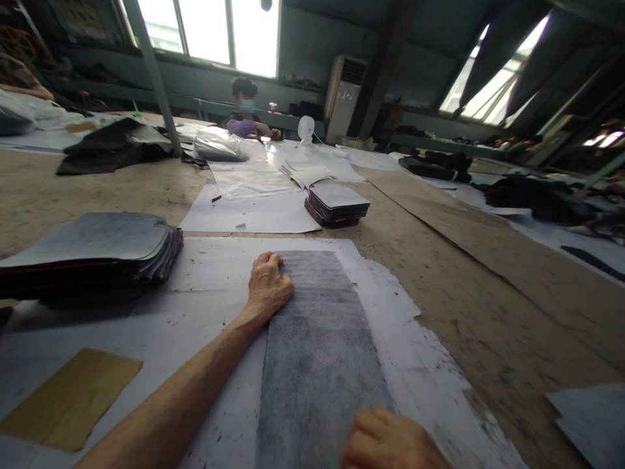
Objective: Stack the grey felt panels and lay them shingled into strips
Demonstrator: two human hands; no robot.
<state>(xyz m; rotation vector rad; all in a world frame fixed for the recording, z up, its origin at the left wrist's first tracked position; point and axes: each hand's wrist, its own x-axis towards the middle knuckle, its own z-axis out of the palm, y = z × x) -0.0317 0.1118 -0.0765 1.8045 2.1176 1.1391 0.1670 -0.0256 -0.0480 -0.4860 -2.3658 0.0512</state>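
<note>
A long strip of overlapped grey pieces [317,345] runs from the near edge away from me over white paper [215,260]. At its far left edge rests my left hand [270,281], fingers curled and closed; whatever they may hold is hidden. My right hand [385,440], blurred, lies over the strip's near right part with its fingers curled, and I cannot make out anything in it. To the left sits a large stack of grey sheets with dark edges [92,241]. Beyond the strip is a smaller stack of similar pieces [336,205].
A tan card [73,397] lies at the near left, a grey piece [593,417] at the near right. Dark cloth [117,146] lies beside a metal post [156,78]. Across the table sits a masked person [244,117], near a small white fan [306,130].
</note>
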